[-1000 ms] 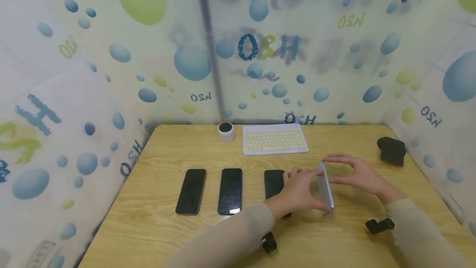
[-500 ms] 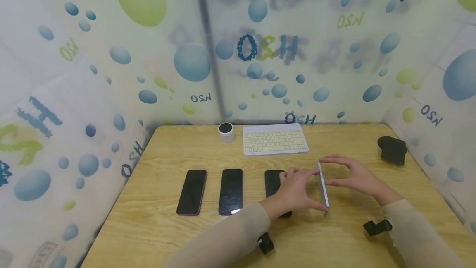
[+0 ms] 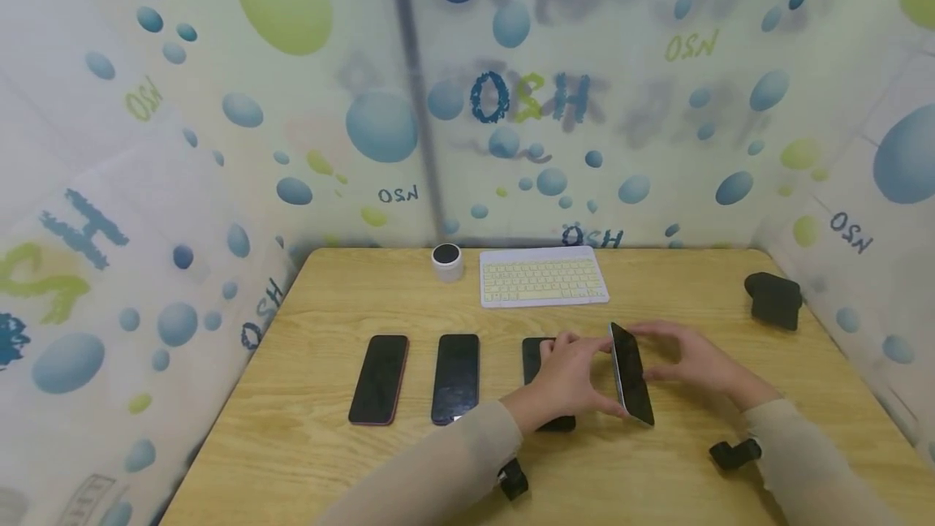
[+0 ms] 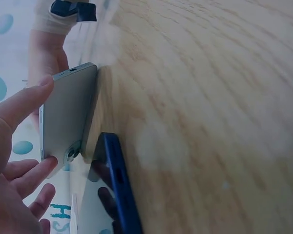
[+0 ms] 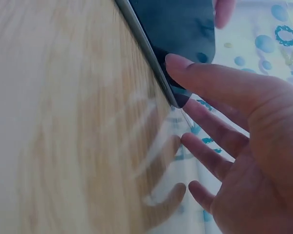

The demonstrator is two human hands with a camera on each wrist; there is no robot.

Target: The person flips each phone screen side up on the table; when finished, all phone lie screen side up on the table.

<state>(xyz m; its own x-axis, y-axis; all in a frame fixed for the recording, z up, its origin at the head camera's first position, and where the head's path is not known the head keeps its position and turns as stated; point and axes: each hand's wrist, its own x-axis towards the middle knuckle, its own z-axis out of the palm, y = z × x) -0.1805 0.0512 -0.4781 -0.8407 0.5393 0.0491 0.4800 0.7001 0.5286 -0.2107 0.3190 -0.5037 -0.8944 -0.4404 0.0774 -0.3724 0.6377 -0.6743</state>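
A smartphone (image 3: 631,376) stands tilted on its long edge, leaning left, its dark screen toward my right hand. My left hand (image 3: 566,380) grips it by its two ends, thumb near and fingers far. The left wrist view shows its silver back (image 4: 68,107) and camera lenses. My right hand (image 3: 694,360) holds the far end; in the right wrist view the thumb (image 5: 185,68) lies on the screen and other fingers reach behind. Under my left hand lies another dark phone (image 3: 532,360), partly hidden.
Two more dark phones, one red-edged (image 3: 378,380) and one in the middle (image 3: 455,380), lie face up to the left. A white keyboard (image 3: 544,278) and a small white cylinder (image 3: 447,263) are at the back. A black object (image 3: 774,300) sits at far right.
The held phone has turned: earlier its pale back and then its thin edge showed, now the dark screen faces up and right. Both hands have shifted slightly left with it.
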